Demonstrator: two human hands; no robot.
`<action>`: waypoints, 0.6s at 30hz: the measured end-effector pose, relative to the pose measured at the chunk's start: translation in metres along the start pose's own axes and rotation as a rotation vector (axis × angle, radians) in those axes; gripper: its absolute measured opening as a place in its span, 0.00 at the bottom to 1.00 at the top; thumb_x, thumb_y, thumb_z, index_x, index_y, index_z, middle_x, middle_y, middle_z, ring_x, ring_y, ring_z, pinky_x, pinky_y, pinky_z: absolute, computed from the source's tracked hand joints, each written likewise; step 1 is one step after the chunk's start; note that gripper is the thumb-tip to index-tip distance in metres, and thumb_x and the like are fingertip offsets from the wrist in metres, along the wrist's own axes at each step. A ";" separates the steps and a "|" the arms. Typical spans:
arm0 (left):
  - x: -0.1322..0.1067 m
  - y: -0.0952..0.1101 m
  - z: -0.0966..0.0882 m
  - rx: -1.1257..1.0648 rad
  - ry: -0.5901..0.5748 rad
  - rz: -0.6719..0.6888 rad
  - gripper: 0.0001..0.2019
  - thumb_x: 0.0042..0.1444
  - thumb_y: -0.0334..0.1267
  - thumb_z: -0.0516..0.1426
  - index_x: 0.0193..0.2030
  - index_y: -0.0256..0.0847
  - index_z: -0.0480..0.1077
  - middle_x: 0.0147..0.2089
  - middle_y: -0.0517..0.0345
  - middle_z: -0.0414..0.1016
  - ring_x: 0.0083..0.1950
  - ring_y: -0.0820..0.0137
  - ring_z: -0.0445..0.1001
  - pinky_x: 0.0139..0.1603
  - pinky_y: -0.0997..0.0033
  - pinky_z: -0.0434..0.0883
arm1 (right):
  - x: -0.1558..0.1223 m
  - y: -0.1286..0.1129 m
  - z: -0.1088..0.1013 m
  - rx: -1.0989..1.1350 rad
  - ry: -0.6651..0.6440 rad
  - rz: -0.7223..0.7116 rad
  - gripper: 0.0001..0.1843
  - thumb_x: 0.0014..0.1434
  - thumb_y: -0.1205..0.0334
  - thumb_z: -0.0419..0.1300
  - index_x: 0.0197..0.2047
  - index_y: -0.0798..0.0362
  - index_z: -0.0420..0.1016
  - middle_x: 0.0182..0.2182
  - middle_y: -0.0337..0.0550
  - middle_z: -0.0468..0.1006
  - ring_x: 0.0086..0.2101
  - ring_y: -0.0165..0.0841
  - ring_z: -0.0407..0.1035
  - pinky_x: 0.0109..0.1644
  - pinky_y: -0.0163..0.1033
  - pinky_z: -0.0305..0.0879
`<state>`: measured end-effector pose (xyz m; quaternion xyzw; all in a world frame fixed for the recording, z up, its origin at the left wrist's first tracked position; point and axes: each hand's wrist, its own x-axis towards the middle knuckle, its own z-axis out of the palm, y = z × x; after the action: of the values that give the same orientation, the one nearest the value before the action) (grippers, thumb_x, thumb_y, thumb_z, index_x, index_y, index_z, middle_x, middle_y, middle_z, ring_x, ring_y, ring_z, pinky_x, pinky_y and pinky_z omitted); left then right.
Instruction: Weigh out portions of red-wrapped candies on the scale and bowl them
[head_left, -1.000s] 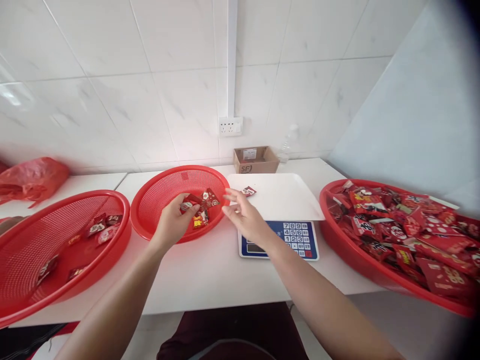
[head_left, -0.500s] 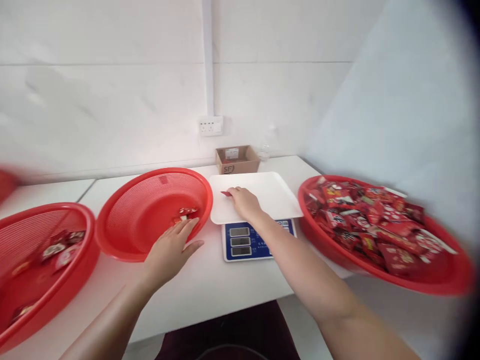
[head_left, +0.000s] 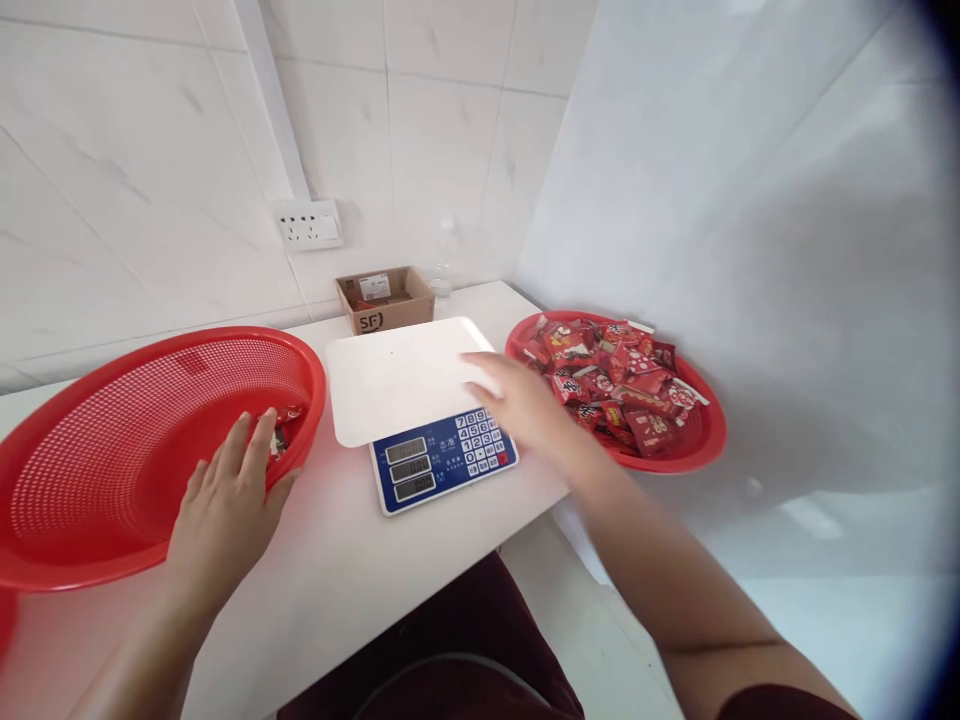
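My left hand (head_left: 229,500) rests at the near rim of a red perforated basket (head_left: 97,365), its fingers apart and holding nothing. Beyond those fingers a few red-wrapped packets (head_left: 281,430) lie inside the basket, partly hidden by the hand. Over the right side of the white weighing pan (head_left: 397,375), my right hand (head_left: 517,400) is open, slightly blurred, with thumb and fingers apart and nothing visible between them. The pan sits on a blue and white digital scale (head_left: 450,455). To the right of it, a second red basket (head_left: 709,440) holds a heap of red packets (head_left: 615,375).
Behind the scale stands an open cardboard box (head_left: 386,312), with a clear plastic bottle (head_left: 442,265) beside it. A socket (head_left: 307,225) is on the tiled wall. The white table's (head_left: 330,600) front edge runs close to my lap.
The view has turned right. My right hand has moved from the pan's middle to its right side, and the red packet it pinched is gone from it. My left hand stays by the basket.
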<state>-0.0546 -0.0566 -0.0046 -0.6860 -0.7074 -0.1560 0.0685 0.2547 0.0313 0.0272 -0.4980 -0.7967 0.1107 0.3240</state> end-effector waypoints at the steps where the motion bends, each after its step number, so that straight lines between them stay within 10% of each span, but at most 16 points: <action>1: 0.001 -0.001 0.001 0.002 0.005 0.015 0.29 0.63 0.43 0.49 0.69 0.42 0.47 0.68 0.36 0.54 0.65 0.42 0.59 0.60 0.36 0.60 | -0.008 0.021 -0.017 -0.084 0.020 0.085 0.20 0.61 0.65 0.57 0.56 0.49 0.70 0.54 0.46 0.72 0.54 0.42 0.65 0.59 0.53 0.60; 5: -0.001 0.007 -0.003 -0.045 0.075 0.060 0.28 0.63 0.42 0.51 0.69 0.49 0.48 0.69 0.46 0.53 0.68 0.44 0.54 0.62 0.34 0.55 | -0.044 0.077 -0.065 -0.290 0.060 0.368 0.19 0.58 0.65 0.59 0.53 0.53 0.73 0.51 0.50 0.74 0.50 0.47 0.68 0.55 0.56 0.62; 10: -0.028 0.038 0.000 -0.251 0.184 0.294 0.29 0.62 0.37 0.54 0.68 0.53 0.49 0.68 0.55 0.56 0.69 0.53 0.53 0.66 0.48 0.57 | -0.096 0.079 -0.078 -0.298 0.151 0.440 0.19 0.60 0.60 0.58 0.54 0.54 0.73 0.50 0.49 0.76 0.48 0.39 0.70 0.53 0.47 0.63; 18: -0.077 0.069 0.034 -0.341 -0.072 0.562 0.26 0.62 0.36 0.55 0.65 0.45 0.54 0.64 0.43 0.61 0.68 0.52 0.56 0.62 0.46 0.62 | -0.124 0.082 -0.076 -0.316 0.146 0.409 0.19 0.60 0.60 0.58 0.54 0.55 0.73 0.50 0.48 0.76 0.44 0.39 0.71 0.52 0.46 0.65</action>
<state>0.0213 -0.1177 -0.0521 -0.8610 -0.4561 -0.2229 -0.0322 0.3979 -0.0476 -0.0059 -0.6997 -0.6615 0.0121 0.2698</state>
